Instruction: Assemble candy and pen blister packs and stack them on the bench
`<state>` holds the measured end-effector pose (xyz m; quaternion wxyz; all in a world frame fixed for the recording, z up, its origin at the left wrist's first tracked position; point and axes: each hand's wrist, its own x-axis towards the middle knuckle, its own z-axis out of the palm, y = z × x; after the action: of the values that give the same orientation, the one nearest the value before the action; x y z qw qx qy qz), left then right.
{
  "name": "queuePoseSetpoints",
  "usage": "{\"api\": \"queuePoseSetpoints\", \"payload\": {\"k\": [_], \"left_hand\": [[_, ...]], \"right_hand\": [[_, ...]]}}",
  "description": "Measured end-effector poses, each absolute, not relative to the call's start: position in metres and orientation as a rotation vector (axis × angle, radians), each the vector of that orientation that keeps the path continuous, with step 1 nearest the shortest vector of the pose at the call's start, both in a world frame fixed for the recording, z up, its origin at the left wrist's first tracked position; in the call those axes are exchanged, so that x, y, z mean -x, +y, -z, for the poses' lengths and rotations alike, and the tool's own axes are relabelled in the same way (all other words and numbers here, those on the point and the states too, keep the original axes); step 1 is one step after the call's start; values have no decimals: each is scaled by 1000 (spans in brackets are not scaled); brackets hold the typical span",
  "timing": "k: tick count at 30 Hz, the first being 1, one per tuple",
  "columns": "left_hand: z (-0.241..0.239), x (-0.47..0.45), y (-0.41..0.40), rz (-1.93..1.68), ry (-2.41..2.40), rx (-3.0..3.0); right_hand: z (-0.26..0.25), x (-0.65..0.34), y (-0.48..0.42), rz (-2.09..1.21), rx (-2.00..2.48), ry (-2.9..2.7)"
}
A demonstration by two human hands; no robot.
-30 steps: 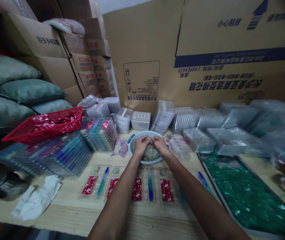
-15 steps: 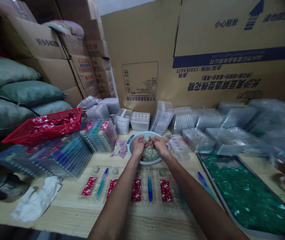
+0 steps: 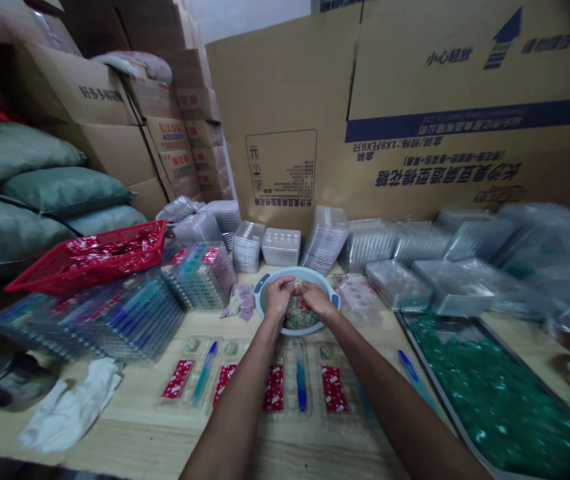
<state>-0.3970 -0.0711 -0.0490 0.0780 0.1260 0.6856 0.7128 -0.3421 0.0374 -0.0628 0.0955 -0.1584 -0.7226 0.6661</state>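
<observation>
"What are the hands on?"

"The left hand [image 3: 279,298] and the right hand [image 3: 316,300] are curled narrow, fingers pressed into a heap of small green-and-red pieces [image 3: 297,315] inside a round blue bowl [image 3: 295,272]. Whether either hand grips a piece, I can't tell."

"Any change from a moment ago?"

"The hands sit slightly closer together."

"Which way does the heap point?"

"Nowhere really: it's a rounded mound with no clear long axis, in the middle of the bowl on a wooden table [image 3: 129,427]."

"And around it?"

"Nearest, clear trays [image 3: 287,393] hold red packets and blue sticks. To the right is a metal tray [image 3: 427,377] of green pieces; to the left, a red basket [image 3: 162,233]. Behind, a cardboard box [image 3: 465,160] reads 小心轻放 beside an arrow."
</observation>
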Motion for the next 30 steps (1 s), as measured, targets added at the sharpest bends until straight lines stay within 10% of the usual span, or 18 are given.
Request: {"api": "queuePoseSetpoints", "payload": {"k": [30], "left_hand": [[50, 400, -70, -2215, 1784, -51]], "right_hand": [[57, 341, 39, -1981, 568, -1917]]}}
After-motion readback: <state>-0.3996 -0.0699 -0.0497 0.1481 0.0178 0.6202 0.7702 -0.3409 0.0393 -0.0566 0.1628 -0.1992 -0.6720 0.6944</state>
